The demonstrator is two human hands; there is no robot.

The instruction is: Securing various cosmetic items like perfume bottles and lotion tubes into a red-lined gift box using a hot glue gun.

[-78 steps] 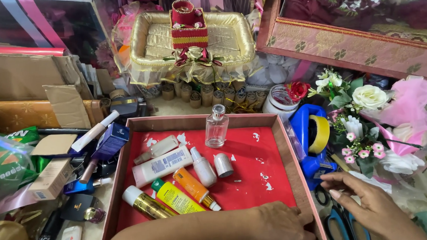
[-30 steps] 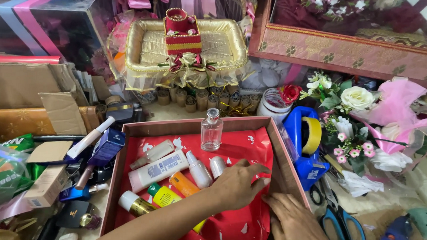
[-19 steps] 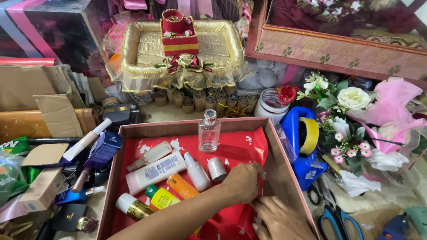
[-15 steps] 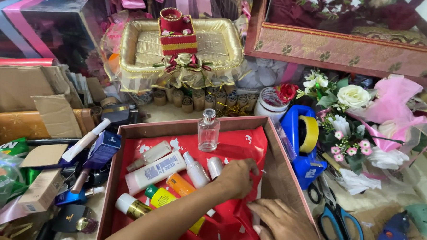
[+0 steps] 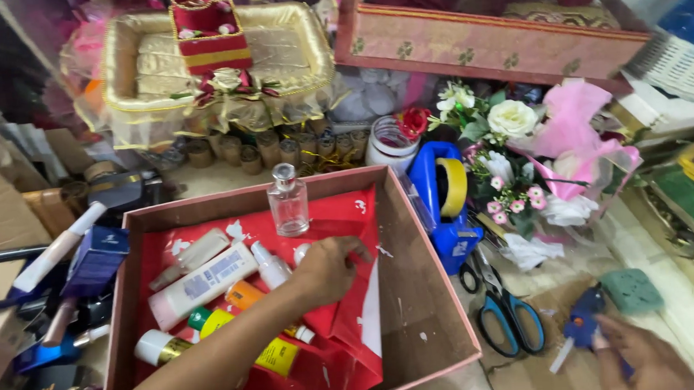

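1. Looking down from the head camera, I see my left hand (image 5: 331,270) inside the shallow cardboard tray (image 5: 434,324); its fingers are pinched on the red paper lining (image 5: 344,312), lifting that sheet off the tray floor along its right edge, so bare brown board shows beside it.
2. My right hand (image 5: 643,357) is well apart, low at the frame's right; it looks closed on a small blue glue gun (image 5: 583,329), though the hand is cropped and I can't be sure how firm the hold is.
3. Done so far, as I judge it: tubes, a white lotion bottle (image 5: 203,285) and a clear glass bottle (image 5: 287,201) already lie on the lining's left part.
4. Left: the lining's right side is loose and folded up, not lying flat; blue-handled scissors (image 5: 504,313) lie just beside the tray.
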